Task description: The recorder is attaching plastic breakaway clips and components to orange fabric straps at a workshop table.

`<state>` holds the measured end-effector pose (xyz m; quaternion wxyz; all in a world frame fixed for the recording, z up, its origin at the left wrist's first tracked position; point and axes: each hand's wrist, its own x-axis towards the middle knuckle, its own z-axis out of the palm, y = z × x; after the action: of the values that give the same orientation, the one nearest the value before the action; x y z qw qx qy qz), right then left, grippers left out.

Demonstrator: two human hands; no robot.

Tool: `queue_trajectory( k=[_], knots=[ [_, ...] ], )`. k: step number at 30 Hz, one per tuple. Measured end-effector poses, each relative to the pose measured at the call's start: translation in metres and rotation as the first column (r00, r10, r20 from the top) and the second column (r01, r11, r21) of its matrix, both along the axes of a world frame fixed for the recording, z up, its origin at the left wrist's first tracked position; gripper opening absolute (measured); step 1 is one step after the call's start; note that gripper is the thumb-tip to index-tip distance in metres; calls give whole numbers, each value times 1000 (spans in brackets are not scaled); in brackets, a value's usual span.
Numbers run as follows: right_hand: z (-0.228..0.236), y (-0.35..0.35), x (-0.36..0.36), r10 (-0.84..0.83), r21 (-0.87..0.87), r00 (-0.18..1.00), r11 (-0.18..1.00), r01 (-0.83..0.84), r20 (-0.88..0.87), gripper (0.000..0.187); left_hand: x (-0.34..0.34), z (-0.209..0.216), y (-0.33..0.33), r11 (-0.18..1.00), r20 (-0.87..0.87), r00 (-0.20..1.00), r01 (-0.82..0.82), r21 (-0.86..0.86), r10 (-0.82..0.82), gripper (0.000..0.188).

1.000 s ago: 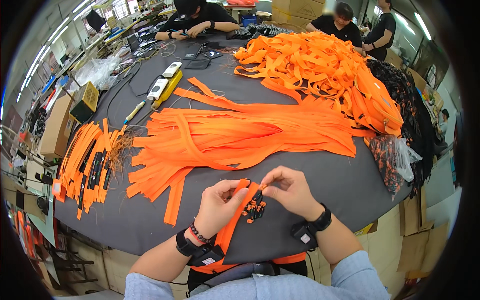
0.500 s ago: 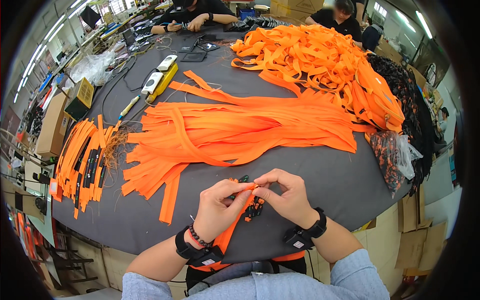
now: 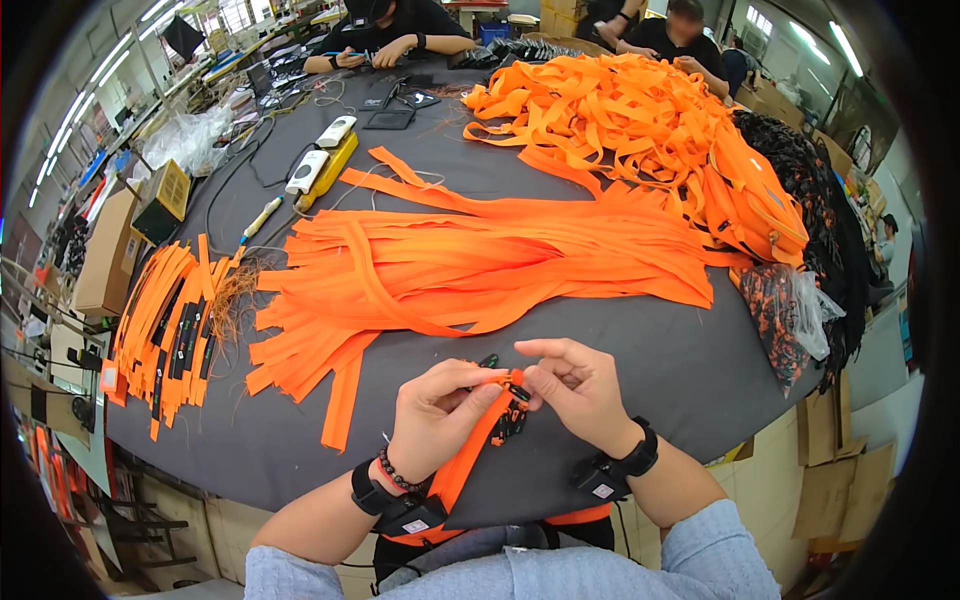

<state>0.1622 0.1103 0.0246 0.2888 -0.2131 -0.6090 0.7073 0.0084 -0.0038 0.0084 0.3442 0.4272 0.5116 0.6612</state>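
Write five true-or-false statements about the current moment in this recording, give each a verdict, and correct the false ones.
1. The left hand grips an orange strip. True.
2. The tangled orange heap lies beyond the flat bundle of orange strips. True.
3. The right hand rests on the tangled orange heap. False: it is close to the left hand, by the far end of the orange strip.
4. Small black-and-orange pieces lie on the grey table near the hands. True.
5. The plastic bag is at the table's left edge. False: it is at the right.
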Motion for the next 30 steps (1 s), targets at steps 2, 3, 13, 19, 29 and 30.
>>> queue_trajectory(
  k=[2,3,13,19,29,30],
  knots=[
    [3,5,0,148,-62,988,987,-146,36,22,-2,0,-1,998,-121,992,-31,57,38,19],
    [3,6,1,221,-95,974,972,-215,49,24,-4,0,-1,995,-232,971,-44,88,64,19],
    [-10,5,-1,204,90,972,977,-194,-116,15,-4,13,-1,941,-580,767,-88,328,274,18],
    [-10,4,-2,265,16,960,964,-265,-90,23,0,4,-2,996,-167,984,-39,83,53,16],
    [-16,14,1,272,-411,814,755,-511,-513,13,-6,6,-3,904,821,428,361,227,-377,18],
    [-20,16,1,298,-390,765,721,-572,-571,13,-9,4,-4,898,825,411,368,240,-388,18]
  ],
)
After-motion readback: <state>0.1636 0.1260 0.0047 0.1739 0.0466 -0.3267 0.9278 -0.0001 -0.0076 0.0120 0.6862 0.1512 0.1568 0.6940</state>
